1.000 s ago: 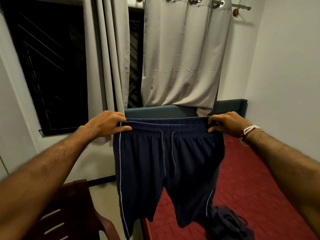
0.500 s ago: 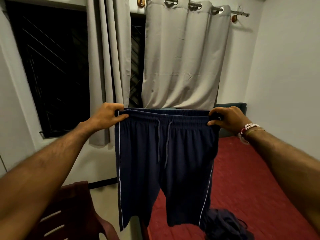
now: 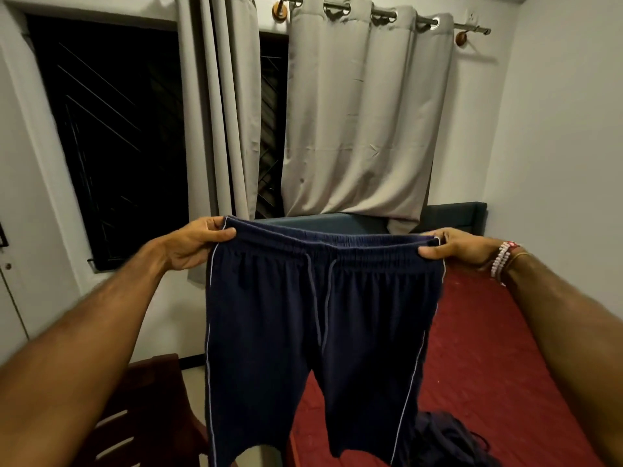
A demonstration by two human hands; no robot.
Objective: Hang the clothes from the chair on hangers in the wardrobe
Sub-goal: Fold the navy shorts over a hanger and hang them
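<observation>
Navy shorts (image 3: 313, 332) are held up in mid-air by the waistband, spread flat between both hands, front facing the camera. Left hand (image 3: 192, 242) is closed on the left waistband corner, thumb on the front, fingers tucked behind. Right hand (image 3: 455, 246) is closed on the right corner the same way; bead bracelets (image 3: 502, 261) are seen on that wrist. So both grips are clamped on the fabric, neither open.

Waistband is stretched roughly level, left corner slightly higher. Drawstring (image 3: 320, 298) hangs down the middle. Thin white piping runs down each outer side seam. Both legs hang free, touching nothing; hems are cut off by the bottom edge of the view or nearly so.

Shorts are positioned above the gap between chair (image 3: 141, 416) at lower left and bed (image 3: 488, 365) with red sheet at right. Another dark garment (image 3: 445, 439) is seen crumpled on the bed near the bottom edge, below the right leg.

Behind: grey curtains (image 3: 364, 123) on a rod, dark window (image 3: 111, 139) at left, teal headboard (image 3: 451, 214) partly hidden by the curtain. No wardrobe or hanger is in view
</observation>
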